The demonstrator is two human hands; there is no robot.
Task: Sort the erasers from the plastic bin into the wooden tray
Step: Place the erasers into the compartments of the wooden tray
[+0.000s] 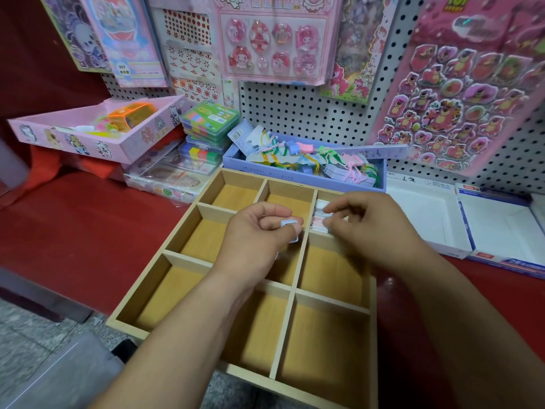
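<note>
Pegboard (295, 113): standing at the back, with sticker sheets (460, 93) hanging all over it.
Shelf (88, 225): red, and carrying everything here.
Tray (177, 290): wooden, sitting front and centre on the shelf, its near edge jutting over the floor; most compartments are showing bare wood.
Bin (59, 376): pale and translucent, sitting low at the near left, blurred, contents hidden.
Purple box (295, 175): touching the tray's far edge and brimming with coloured loops.
Pink box (88, 140): tilting at the far left; white boxes (421, 219) are lying to the tray's right.
Left hand (259, 231): hovering over the tray's middle, fingers curling in and gripping small blue erasers (288, 223) that are peeking out at the thumb.
Right hand (374, 228): reaching over the far right compartment, fingertips bending down onto the row (320, 219); blur is hiding whether they are gripping it.
Row: white and pink erasers packed side by side in that far right compartment, sitting between the right forefinger and thumb, just beside the left hand's fingertips.
</note>
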